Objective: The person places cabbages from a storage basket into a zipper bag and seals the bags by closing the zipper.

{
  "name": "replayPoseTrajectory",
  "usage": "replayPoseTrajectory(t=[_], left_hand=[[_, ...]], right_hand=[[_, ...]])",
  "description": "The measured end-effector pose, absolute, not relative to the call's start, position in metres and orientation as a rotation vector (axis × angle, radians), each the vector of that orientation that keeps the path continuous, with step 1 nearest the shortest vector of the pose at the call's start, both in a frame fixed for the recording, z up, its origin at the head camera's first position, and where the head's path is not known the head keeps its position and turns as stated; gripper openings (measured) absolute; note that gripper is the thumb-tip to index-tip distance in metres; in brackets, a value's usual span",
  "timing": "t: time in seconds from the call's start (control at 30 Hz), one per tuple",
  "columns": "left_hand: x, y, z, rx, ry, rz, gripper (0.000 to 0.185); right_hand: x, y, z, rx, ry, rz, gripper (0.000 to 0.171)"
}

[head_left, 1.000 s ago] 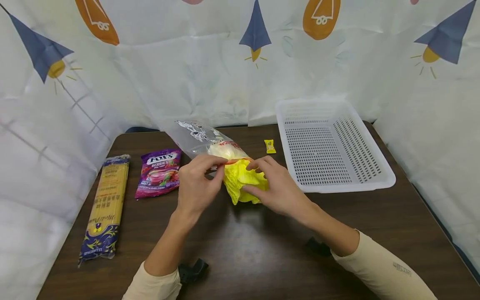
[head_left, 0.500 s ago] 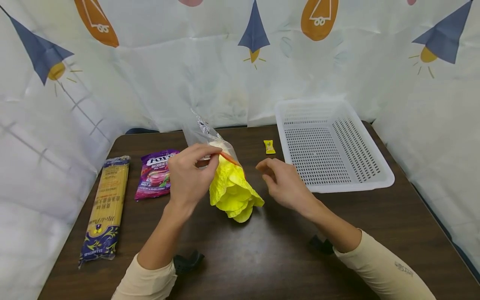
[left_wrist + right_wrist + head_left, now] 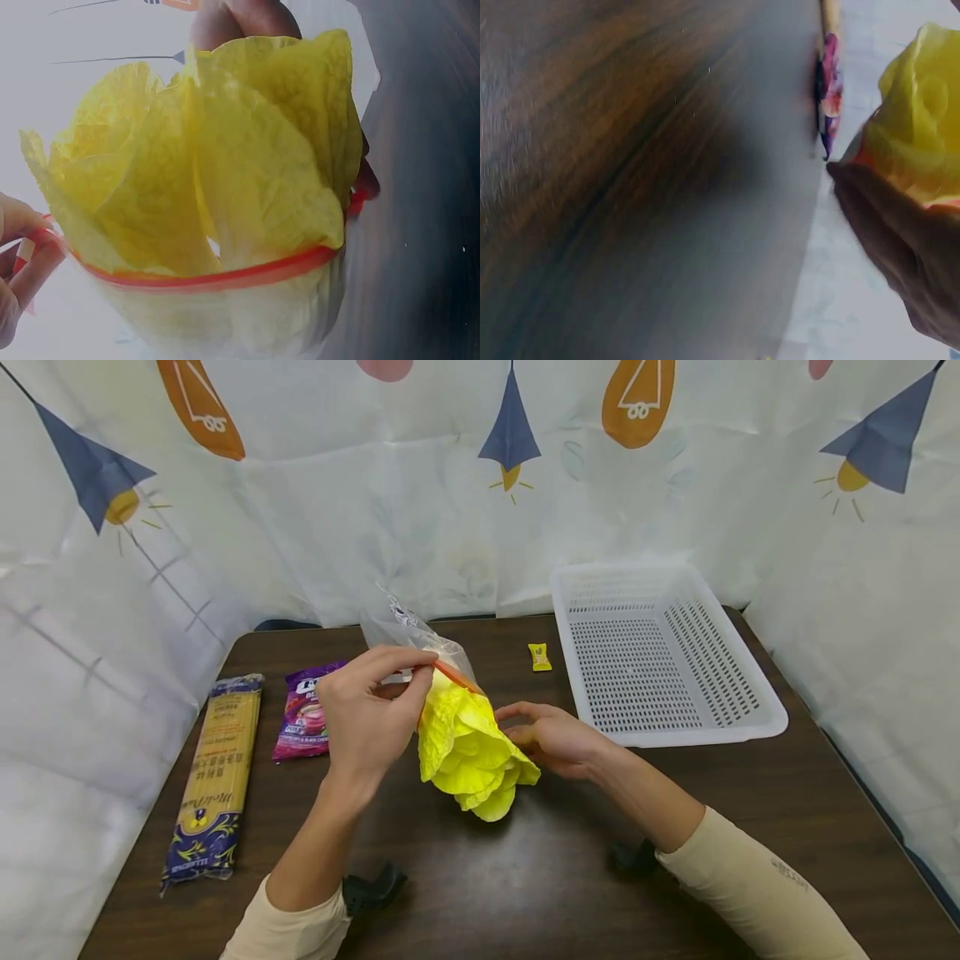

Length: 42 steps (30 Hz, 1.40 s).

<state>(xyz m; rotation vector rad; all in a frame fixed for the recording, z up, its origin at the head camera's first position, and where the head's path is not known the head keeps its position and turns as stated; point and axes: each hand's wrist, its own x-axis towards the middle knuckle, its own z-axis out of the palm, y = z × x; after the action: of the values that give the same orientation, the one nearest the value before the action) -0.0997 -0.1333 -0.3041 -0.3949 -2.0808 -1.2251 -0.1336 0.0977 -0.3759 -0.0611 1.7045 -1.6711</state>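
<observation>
A clear zip bag (image 3: 402, 625) with an orange rim is held tilted above the brown table (image 3: 540, 893). A yellow lettuce (image 3: 468, 752) sticks out of its mouth, leaves pointing down toward me. My left hand (image 3: 426, 665) pinches the orange rim at its top left. My right hand (image 3: 519, 731) lies low on the right with thumb and fingers round the lettuce at the bag's mouth. The left wrist view shows the lettuce (image 3: 225, 165) ringed by the rim and my left hand (image 3: 19, 255) on it. In the right wrist view my right hand (image 3: 900, 247) touches the lettuce (image 3: 922, 127).
A white perforated basket (image 3: 750, 727) stands at the back right. A small yellow sweet (image 3: 539, 657) lies left of it. A purple candy pack (image 3: 303, 718) and a long spaghetti pack (image 3: 213, 777) lie at the left. Patterned cloth walls surround the table.
My right hand let go of the bag mouth, lifted away, then came back low against the lettuce. My left hand raised and tilted the bag, so the lettuce now hangs further out.
</observation>
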Motion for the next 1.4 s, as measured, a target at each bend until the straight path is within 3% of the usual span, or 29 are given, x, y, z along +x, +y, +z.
replayPoseTrajectory(t=[0.23, 0.57, 0.97, 1.4], left_hand=[[-0.095, -0.135, -0.297, -0.385, -2.039, -1.265, 0.011], [-0.099, -0.147, -0.292, -0.326, -1.977, -1.241, 0.010], [-0.104, -0.168, -0.291, -0.107, -1.938, -1.240, 0.010], [-0.110, -0.177, -0.292, -0.069, -2.038, -1.278, 0.011]], right_hand=[[-0.131, 0.095, -0.383, 0.026, 1.461, -1.746, 0.047], [-0.124, 0.097, -0.377, 0.017, 1.580, -1.789, 0.046], [-0.115, 0.108, -0.350, -0.277, 2.162, -1.987, 0.033], [-0.125, 0.117, -0.313, -0.521, 2.468, -2.234, 0.012]])
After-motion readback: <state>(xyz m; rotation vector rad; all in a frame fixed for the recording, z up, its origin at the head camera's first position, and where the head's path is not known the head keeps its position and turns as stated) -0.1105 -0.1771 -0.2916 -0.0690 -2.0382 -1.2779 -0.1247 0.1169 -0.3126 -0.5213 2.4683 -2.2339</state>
